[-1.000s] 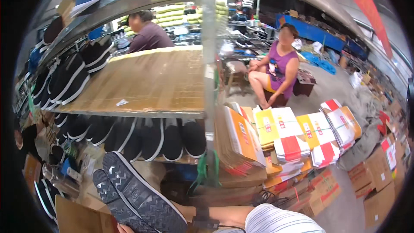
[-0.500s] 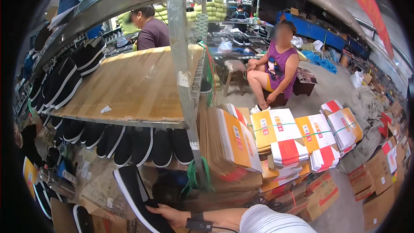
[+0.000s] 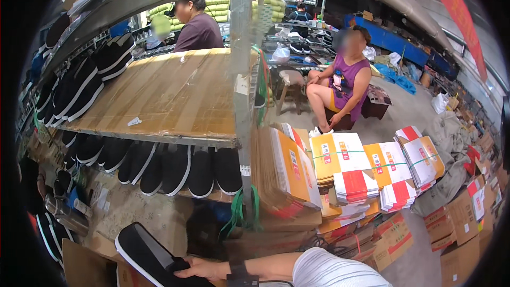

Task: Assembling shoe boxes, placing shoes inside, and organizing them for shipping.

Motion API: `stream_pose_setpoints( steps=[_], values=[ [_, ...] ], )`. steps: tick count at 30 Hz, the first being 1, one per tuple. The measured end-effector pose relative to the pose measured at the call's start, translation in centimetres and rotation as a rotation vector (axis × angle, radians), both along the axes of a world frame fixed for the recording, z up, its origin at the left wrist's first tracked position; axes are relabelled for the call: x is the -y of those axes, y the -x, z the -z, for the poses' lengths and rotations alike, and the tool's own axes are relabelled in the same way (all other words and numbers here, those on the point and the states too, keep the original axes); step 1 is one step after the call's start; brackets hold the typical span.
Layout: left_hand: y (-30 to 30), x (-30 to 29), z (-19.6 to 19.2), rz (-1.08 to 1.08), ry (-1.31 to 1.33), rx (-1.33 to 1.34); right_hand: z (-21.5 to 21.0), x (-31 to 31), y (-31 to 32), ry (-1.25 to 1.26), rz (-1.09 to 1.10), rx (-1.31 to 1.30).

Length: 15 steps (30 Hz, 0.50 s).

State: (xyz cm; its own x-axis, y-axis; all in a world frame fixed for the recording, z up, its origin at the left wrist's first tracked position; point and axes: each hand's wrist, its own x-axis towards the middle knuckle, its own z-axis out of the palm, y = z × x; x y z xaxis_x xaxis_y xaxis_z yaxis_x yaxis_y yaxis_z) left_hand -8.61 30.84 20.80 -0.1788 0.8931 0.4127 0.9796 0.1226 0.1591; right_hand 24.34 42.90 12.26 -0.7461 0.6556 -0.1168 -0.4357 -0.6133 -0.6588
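My right hand (image 3: 201, 268) is closed round the heel end of a black slip-on shoe (image 3: 139, 242) with a white sole, its thumb by the opening. The toe points to the upper left. The arm reaches in from the lower right, with a dark strap and a small box at the wrist. My left hand is out of view. Beyond the held shoe, several similar shoes (image 3: 175, 172) stand in a row below the cardboard-covered shelf (image 3: 159, 98). More black shoes (image 3: 79, 90) lie at the shelf's left end. An open cardboard box (image 3: 87, 263) is left of the held shoe.
A metal shelf post (image 3: 241, 74) rises beside bundled flat cartons (image 3: 281, 170). White, orange and red stacks (image 3: 340, 159) lie to the right. A seated person (image 3: 345, 82) is beyond them; another person (image 3: 199, 34) stands behind the shelf. Loose cartons (image 3: 459, 218) lie at right.
The shoe in my right hand has moved left and slightly down, tilting more toward the left. The shelf and the people sit a little further right in the view.
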Motion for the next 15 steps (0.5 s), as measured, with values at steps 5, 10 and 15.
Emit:
stream_pose_setpoints(
  steps=[5, 10, 15],
  values=[
    [0.6, 0.4, 0.2, 0.136, -0.007, 0.079, -0.2, -0.4, 3.7, -0.224, 0.048, 0.092],
    [-7.4, -0.5, -1.4, 0.209, -0.007, 0.665, -4.0, -2.5, 12.2, -0.721, 0.074, 0.11],
    [-4.3, 0.2, 1.8, 0.194, -0.058, -0.062, -11.8, -2.2, 17.3, -1.303, 0.374, -0.263]
  ],
)
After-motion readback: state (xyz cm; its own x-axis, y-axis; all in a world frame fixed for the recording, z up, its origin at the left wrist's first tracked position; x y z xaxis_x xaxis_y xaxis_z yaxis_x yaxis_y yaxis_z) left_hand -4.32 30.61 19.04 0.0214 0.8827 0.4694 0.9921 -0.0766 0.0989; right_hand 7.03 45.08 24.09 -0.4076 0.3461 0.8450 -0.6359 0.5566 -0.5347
